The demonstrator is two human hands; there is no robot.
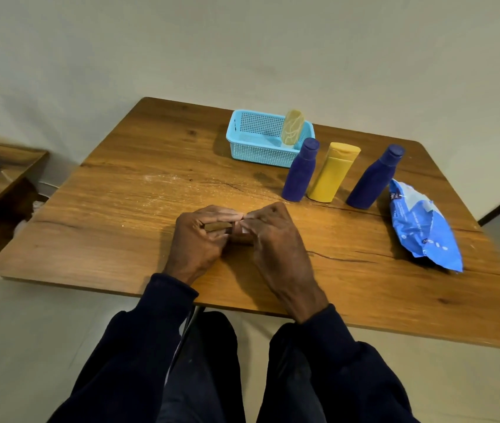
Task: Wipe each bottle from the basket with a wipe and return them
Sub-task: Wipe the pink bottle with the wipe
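Both hands are held together above the middle of the wooden table [120, 209], fingertips almost touching. The left hand [203, 236] is curled round a small brown object [218, 226], only part of which is seen between the fingers, so what it is cannot be told. The fingers of the right hand [270, 236] are bent inward, and a folded wipe [244, 229], seen only as a small white patch, is pinched beneath them against the brown object. At the far side of the table a light blue perforated basket [251, 148] is set, and a cream bottle [293, 127] is stood in its right end, leaning back. Just in front of the basket's right corner a first dark blue bottle [300, 172] is stood upright, with a yellow bottle [332, 174] just beside it and a second dark blue bottle [373, 178] further right, apart from the yellow one. A blue wipe packet [422, 227] is laid flat near the right edge, close to the second dark blue bottle. A lower wooden side table [4, 175] is seen at the left.
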